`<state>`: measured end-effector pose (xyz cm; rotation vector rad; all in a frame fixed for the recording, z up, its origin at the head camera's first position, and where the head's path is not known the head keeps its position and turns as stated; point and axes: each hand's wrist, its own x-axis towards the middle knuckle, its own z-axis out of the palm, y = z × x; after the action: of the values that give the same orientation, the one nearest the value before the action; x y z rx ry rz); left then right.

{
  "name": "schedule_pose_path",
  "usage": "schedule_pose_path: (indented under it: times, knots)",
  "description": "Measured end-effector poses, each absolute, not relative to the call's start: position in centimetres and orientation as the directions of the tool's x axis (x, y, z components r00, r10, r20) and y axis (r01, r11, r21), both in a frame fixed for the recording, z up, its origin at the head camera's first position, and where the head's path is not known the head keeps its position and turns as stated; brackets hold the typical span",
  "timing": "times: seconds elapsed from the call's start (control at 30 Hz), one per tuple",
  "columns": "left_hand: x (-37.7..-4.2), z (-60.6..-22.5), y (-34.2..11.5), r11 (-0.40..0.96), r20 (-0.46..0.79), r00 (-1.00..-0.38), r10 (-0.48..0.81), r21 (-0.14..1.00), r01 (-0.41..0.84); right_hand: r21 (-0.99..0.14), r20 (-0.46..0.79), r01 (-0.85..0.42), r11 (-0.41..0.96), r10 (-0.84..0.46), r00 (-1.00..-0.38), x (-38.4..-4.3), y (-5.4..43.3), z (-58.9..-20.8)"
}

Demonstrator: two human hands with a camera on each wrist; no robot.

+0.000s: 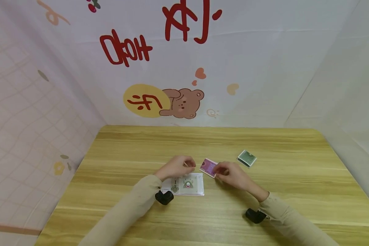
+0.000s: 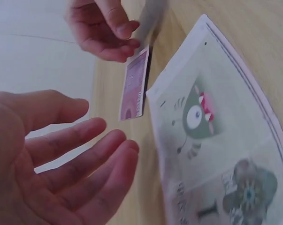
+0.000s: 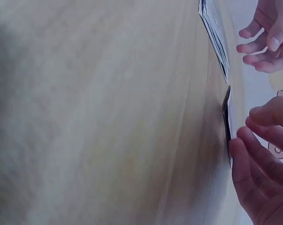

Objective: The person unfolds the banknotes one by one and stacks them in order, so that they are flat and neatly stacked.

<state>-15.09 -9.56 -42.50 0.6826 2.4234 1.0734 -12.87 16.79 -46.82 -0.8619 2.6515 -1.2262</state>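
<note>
A purple printed paper note (image 1: 207,167), folded small, lies on the table between the hands. My right hand (image 1: 232,175) is at its right edge, fingers loosely bent and thumb apart; in the right wrist view the fingertips (image 3: 237,146) reach the note's edge, though contact is hard to tell. My left hand (image 1: 179,166) hovers palm inward with relaxed fingers, holding nothing. Below it lies a flat stack of pale paper notes (image 1: 189,186), the top one showing a green one-eyed monster (image 2: 197,117) and a figure 1. Part of that stack is hidden by the left wrist.
A folded green note (image 1: 247,158) lies farther back on the right, its layers slightly raised. The wooden table (image 1: 172,143) meets a white printed cloth (image 1: 258,102) at the back and sides. Black wrist cameras (image 1: 164,197) sit on both sleeves.
</note>
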Motion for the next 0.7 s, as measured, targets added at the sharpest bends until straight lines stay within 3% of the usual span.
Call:
schedule_pose_path:
  times: [0.23,0.5,0.7]
  knots:
    - [-15.5,-43.4,-8.3,0.542,-0.124,-0.803,0.583,0.795,0.271,-0.694,0.186,-0.484,0.533,-0.516,-0.836,-13.2,17.1,-47.0]
    - [-15.4,-44.1,-7.9,0.53,-0.103,-0.817,0.567,0.805,0.267,-0.553,0.198,-0.609,0.569,-0.62,-0.759,-13.9,17.2,-47.5]
    - [-15.5,-44.5,-7.6,0.507,-0.112,-0.839,0.532,0.836,0.21,-0.527,0.197,-0.616,0.585,-0.621,-0.759,-14.2,17.1,-47.8]
